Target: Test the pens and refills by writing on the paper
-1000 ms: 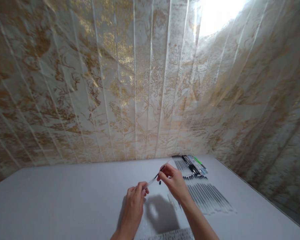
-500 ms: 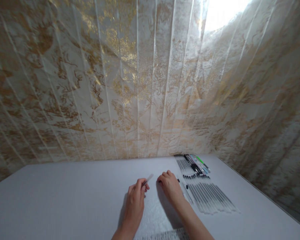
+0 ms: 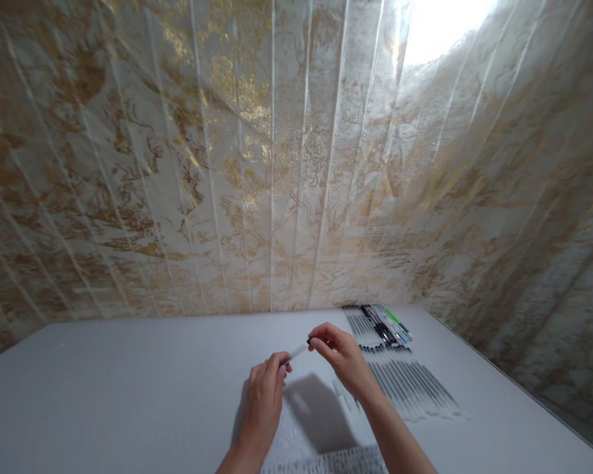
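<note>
My left hand (image 3: 263,400) is raised over the white table (image 3: 128,388), fingers pinched on the lower end of a short clear pen barrel (image 3: 296,353). My right hand (image 3: 343,359) is also raised, its thumb and forefinger pinched on a small dark piece at the barrel's upper end. Both hands meet just left of a row of thin pen refills (image 3: 415,388) laid side by side on the table.
A second row of refills and several pens, one green (image 3: 390,324), lie at the table's far right by the wall. A gold-patterned white curtain (image 3: 277,164) hangs behind the table. A clear ribbed sheet (image 3: 331,461) lies at the near edge.
Half a second ago my right hand was down on the table beside the refills. It has since lifted and come back to the tip of the barrel held in my left hand.
</note>
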A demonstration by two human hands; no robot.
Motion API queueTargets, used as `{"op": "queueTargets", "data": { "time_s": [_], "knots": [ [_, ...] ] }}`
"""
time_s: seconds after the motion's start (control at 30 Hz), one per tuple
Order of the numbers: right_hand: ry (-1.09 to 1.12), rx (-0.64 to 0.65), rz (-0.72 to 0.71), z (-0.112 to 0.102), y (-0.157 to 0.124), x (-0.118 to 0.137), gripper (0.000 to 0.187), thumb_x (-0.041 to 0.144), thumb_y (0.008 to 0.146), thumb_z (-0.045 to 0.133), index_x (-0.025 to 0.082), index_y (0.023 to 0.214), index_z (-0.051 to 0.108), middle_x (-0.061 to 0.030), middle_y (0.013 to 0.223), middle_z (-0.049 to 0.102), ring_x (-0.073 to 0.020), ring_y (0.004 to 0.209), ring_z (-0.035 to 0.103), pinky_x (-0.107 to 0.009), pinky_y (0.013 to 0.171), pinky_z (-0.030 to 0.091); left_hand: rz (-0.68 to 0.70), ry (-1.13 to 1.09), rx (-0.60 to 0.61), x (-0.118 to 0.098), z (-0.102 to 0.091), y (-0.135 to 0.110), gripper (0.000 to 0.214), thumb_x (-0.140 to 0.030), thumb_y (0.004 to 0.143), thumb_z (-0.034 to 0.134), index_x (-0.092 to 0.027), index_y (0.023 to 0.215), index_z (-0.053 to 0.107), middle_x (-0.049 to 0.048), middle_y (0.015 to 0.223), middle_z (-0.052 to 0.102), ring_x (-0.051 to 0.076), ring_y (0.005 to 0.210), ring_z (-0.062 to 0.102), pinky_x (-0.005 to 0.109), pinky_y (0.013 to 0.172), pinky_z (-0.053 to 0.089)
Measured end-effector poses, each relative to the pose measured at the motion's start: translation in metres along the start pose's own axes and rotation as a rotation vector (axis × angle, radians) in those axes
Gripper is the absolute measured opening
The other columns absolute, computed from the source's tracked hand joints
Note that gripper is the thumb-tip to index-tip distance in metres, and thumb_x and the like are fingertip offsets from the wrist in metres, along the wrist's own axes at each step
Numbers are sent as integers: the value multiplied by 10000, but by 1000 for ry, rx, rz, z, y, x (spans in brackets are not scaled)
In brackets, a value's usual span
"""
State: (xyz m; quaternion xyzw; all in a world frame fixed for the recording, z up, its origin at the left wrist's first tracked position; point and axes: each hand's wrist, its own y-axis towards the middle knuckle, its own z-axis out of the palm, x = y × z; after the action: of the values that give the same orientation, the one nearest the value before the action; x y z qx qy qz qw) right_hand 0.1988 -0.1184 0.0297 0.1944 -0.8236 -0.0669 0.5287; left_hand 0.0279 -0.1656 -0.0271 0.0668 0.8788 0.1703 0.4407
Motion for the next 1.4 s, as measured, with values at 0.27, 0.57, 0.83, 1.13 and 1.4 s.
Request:
{"op": "queueTargets", "data": {
  "time_s": [0.27, 0.57, 0.83, 1.13, 1.4],
  "knots": [
    [8, 34, -8, 3, -2, 0, 118, 262, 838, 564, 176, 847, 645, -27, 741, 700, -140, 620, 546, -243, 600, 410, 14, 10, 11, 5, 2, 1, 262, -211, 926, 327, -212, 1014, 574, 42, 889, 684, 229, 843, 590, 373, 804, 437],
    [-150, 47, -93, -3, -3, -5, 104, 184, 861, 548, 191, 881, 649, -28, 786, 644, -161, 698, 538, -262, 668, 417, 45, 22, 16, 5, 2, 1, 273, -179, 928, 336, -237, 1011, 589, 6, 866, 690, 204, 804, 587, 343, 796, 430],
    [-346, 89, -144, -7, -6, 6, 152, 91, 854, 537, 205, 876, 636, -27, 804, 588, -173, 736, 539, -278, 707, 415, 72, 40, 16, 4, 2, 1, 284, -130, 911, 363, -232, 1023, 604, -5, 842, 704, 191, 779, 611, 356, 814, 416],
    [-457, 43, -133, 7, -8, 0, 117, 142, 913, 441, 205, 833, 500, -32, 786, 555, -193, 719, 535, -292, 672, 421, 97, 69, 8, 1, 0, 0, 254, -143, 921, 411, -254, 1038, 608, -9, 833, 719, 192, 787, 602, 362, 835, 423],
    [-536, 88, -181, -7, -7, 3, 177, 252, 963, 429, 229, 812, 520, -20, 792, 594, -194, 792, 513, -277, 701, 395, 110, 70, 50, 4, 2, 1, 270, -194, 942, 390, -254, 1092, 606, -15, 811, 718, 186, 788, 602, 358, 860, 437]
  ]
}}
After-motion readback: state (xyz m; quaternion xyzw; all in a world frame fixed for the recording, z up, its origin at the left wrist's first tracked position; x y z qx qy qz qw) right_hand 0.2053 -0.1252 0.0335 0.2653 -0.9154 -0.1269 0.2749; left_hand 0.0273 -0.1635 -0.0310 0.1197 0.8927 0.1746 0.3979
